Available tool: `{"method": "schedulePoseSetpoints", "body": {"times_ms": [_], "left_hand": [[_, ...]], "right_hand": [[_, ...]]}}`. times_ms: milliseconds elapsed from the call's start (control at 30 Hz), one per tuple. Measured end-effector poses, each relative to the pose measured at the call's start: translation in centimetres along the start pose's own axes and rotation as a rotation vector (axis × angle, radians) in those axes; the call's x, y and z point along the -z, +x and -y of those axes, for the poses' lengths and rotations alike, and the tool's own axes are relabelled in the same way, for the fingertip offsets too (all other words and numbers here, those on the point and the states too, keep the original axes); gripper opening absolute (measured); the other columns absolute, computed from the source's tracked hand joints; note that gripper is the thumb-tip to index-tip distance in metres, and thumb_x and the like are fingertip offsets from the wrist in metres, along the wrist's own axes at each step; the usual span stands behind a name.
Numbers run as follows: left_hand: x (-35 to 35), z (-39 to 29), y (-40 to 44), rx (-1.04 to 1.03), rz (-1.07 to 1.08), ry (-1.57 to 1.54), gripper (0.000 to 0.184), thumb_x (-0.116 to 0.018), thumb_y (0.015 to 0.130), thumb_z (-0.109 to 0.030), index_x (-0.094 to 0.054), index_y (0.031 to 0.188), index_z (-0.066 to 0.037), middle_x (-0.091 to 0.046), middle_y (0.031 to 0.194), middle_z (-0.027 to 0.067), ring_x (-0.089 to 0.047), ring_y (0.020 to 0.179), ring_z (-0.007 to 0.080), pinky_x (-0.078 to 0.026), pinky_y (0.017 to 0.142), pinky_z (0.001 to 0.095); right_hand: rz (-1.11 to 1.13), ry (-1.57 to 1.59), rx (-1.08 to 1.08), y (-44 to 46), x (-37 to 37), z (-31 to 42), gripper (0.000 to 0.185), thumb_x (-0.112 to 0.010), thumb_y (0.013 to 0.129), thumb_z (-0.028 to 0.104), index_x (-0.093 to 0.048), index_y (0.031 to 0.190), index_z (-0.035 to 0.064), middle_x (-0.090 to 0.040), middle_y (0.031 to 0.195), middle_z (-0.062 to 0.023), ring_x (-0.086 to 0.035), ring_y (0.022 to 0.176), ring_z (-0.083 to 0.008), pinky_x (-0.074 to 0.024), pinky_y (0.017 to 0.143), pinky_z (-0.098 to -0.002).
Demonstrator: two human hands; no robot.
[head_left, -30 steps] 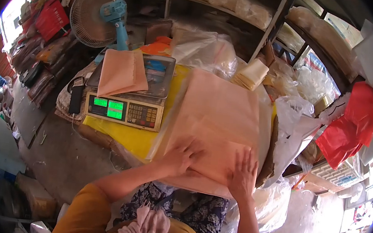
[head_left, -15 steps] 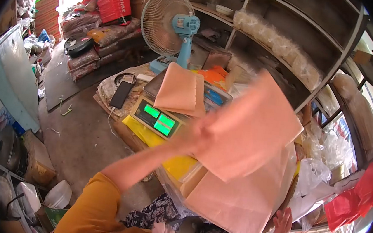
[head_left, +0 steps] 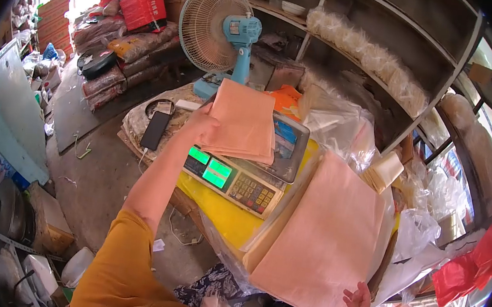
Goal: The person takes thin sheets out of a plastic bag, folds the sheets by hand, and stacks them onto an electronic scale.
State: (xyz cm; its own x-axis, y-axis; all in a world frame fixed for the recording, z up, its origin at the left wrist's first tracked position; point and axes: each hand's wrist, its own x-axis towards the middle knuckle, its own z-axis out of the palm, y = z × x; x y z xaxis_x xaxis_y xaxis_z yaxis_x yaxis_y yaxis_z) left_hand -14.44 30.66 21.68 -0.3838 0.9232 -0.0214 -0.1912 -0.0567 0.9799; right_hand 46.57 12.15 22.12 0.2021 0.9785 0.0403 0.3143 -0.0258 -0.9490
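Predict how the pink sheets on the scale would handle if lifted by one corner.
The pink sheets would probably flop, since they look thin. Their uneven edges suggest they may slide apart. Lying flat on the scale, they probably won't roll.

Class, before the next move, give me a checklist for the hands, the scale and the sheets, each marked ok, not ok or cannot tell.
1. Scale display lit: ok.
2. Display figures readable: cannot tell, too small.
3. Upper sheets free of the left hand: not ok, it is at their edge.
4. Right hand empty: ok, fingers loosely spread.
5. Phone off the weighing pan: ok, it lies beside the scale.
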Motion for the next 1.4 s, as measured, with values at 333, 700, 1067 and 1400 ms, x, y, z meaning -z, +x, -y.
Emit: {"method": "schedulePoseSetpoints", "body": {"times_ms": [333, 700, 1067, 1400], "left_hand": [[-0.4, -1.1, -0.6, -0.093, -0.161, 0.271, 0.041, -0.054, 0.069, 0.001, -0.057, 0.111, 0.001, -0.064, 0.093, 0.0082, -0.061, 0.085, 0.015, -0.047, 0.074, 0.029], [-13.8, -12.0, -16.1, -1.187, 0.247, 1.12, 0.044, -0.051, 0.083, -0.008, -0.044, 0.126, -0.007, -0.057, 0.093, 0.0086, -0.061, 0.079, 0.0258, -0.049, 0.061, 0.0396], [-0.6, -3.4, -7.7, -0.402, -0.123, 0.682, 0.022, -0.051, 0.074, -0.004, -0.057, 0.095, 0.001, -0.06, 0.085, 0.0225, -0.058, 0.085, 0.0377, -0.045, 0.072, 0.0407], [-0.9, -1.2, -6.8, -0.406, -0.04, 0.713, 0.038, -0.056, 0.078, 0.0, -0.054, 0.116, 0.001, -0.062, 0.104, 0.0146, -0.062, 0.091, 0.0221, -0.048, 0.079, 0.0314]], "right_hand": [[0.018, 0.017, 0.009, 0.4, -1.6, 0.7, 0.041, -0.056, 0.088, 0.012, -0.046, 0.126, -0.0022, -0.053, 0.124, -0.0141, -0.064, 0.085, -0.0215, -0.0509, 0.072, -0.0299], [-0.164, -1.185, 1.433, 5.6, -14.7, 28.0, 0.048, -0.063, 0.077, 0.006, -0.047, 0.123, 0.005, -0.049, 0.128, -0.0141, -0.037, 0.127, -0.0314, -0.0287, 0.105, -0.0445], [0.305, 0.005, 0.553, 20.0, -24.9, 23.0, 0.021, -0.061, 0.086, 0.018, -0.062, 0.085, -0.0028, -0.061, 0.072, -0.0052, -0.053, 0.065, -0.0092, -0.0433, 0.059, -0.025], [0.308, 0.166, -0.056, 21.0, -41.0, 11.0, 0.018, -0.065, 0.081, 0.014, -0.062, 0.078, -0.0027, -0.06, 0.068, -0.0055, -0.054, 0.061, -0.0121, -0.0438, 0.056, -0.0305]]}}
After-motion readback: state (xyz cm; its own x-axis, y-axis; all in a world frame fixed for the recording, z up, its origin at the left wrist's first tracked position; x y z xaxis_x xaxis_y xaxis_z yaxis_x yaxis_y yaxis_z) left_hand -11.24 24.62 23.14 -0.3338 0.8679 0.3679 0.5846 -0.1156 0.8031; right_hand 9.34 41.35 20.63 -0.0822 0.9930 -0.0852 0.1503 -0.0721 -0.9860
